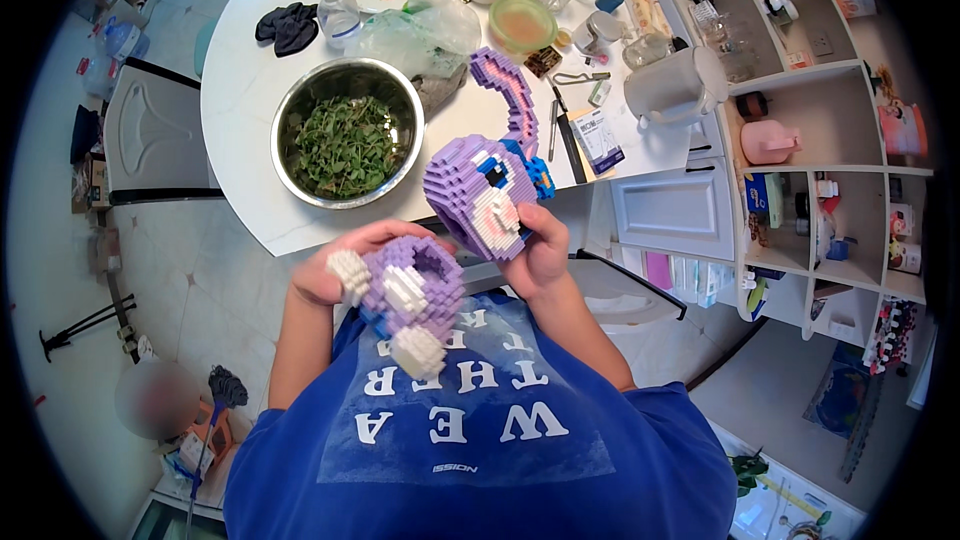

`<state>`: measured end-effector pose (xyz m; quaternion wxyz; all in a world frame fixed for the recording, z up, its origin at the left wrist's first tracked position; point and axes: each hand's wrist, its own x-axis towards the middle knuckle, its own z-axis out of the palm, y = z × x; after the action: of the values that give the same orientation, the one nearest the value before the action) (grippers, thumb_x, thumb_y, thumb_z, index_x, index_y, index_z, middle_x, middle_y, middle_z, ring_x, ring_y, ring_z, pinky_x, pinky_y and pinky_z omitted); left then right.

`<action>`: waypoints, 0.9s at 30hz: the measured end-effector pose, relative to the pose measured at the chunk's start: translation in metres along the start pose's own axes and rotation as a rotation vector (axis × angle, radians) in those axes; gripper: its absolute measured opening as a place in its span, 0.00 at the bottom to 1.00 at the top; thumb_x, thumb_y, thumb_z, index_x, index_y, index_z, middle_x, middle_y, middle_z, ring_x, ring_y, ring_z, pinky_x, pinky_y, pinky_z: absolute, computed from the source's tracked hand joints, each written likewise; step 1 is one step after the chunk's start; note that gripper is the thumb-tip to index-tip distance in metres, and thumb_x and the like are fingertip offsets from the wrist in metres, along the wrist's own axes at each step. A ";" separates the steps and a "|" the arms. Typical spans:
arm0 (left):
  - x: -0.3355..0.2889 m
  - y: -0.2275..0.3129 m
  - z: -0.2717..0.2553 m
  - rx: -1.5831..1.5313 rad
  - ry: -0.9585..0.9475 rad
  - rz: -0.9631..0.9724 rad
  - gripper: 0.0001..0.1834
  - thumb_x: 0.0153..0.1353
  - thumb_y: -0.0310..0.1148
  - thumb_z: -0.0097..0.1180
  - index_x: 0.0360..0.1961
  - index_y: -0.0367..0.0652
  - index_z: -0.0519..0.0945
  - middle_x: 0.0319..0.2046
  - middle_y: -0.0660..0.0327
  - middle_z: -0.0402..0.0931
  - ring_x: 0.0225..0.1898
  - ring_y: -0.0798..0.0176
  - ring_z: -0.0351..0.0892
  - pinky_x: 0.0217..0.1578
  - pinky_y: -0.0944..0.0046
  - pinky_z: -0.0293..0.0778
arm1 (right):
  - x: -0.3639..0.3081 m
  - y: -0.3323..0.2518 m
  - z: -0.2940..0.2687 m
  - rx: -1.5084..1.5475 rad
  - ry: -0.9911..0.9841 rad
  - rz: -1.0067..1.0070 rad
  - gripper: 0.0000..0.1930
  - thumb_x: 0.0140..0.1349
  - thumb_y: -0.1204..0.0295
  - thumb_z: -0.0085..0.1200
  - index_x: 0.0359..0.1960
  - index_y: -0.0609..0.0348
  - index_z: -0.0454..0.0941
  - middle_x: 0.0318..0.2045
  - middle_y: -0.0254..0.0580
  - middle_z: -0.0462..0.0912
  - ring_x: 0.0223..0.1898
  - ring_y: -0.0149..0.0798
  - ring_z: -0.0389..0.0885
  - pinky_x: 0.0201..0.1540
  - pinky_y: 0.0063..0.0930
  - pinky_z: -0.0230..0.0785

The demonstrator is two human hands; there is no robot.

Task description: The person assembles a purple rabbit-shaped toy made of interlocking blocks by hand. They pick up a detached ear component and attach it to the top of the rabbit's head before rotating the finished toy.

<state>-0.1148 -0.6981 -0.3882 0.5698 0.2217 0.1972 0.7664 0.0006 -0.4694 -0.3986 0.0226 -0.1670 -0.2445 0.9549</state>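
A purple building-block figure is in two pieces, one in each hand. My left hand [325, 262] is wrapped round the body piece [408, 292], which has white feet, a white belly patch and a hollow opening at its top. My right hand [541, 251] grips the head piece [478, 190] from its right side; it shows a blue-and-black eye, a white muzzle and a long curved ear [509, 90] with a pink inside. A blue bow-like part sits by the ear's base. The two pieces are close together but apart, over my lap at the table's edge.
On the white table [245, 160] stand a steel bowl [280, 155] of green leaves, a plastic bag [420, 40], a spray bottle [337, 8], a flowered plate, jars and a pitcher [670, 85]. A pen and papers [598, 138] lie at right. Shelves [800, 120] stand beyond; a chair [160, 130] is left.
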 end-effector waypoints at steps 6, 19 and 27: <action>-0.005 -0.005 0.017 0.190 0.257 -0.003 0.58 0.47 0.76 0.48 0.53 0.22 0.68 0.52 0.31 0.71 0.49 0.47 0.79 0.51 0.55 0.75 | -0.015 0.005 0.017 -0.099 0.095 -0.024 0.26 0.64 0.63 0.50 0.57 0.70 0.67 0.53 0.52 0.78 0.53 0.47 0.78 0.59 0.42 0.69; -0.019 -0.034 0.066 0.068 0.603 0.212 0.41 0.55 0.56 0.58 0.58 0.33 0.64 0.51 0.47 0.72 0.50 0.57 0.75 0.53 0.59 0.71 | -0.033 0.006 0.043 -0.367 0.064 -0.074 0.31 0.58 0.65 0.63 0.60 0.67 0.65 0.52 0.48 0.77 0.51 0.39 0.79 0.56 0.34 0.71; -0.019 -0.030 0.061 0.369 0.771 0.372 0.40 0.62 0.56 0.52 0.62 0.35 0.57 0.49 0.50 0.72 0.48 0.58 0.76 0.49 0.60 0.74 | -0.028 0.016 0.047 -0.298 0.095 -0.057 0.28 0.60 0.67 0.59 0.60 0.67 0.65 0.52 0.49 0.77 0.53 0.40 0.78 0.58 0.36 0.70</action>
<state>-0.0521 -0.7052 -0.3564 0.2590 0.0499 0.4846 0.8340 0.0118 -0.5085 -0.3585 0.0360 -0.2064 -0.3868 0.8981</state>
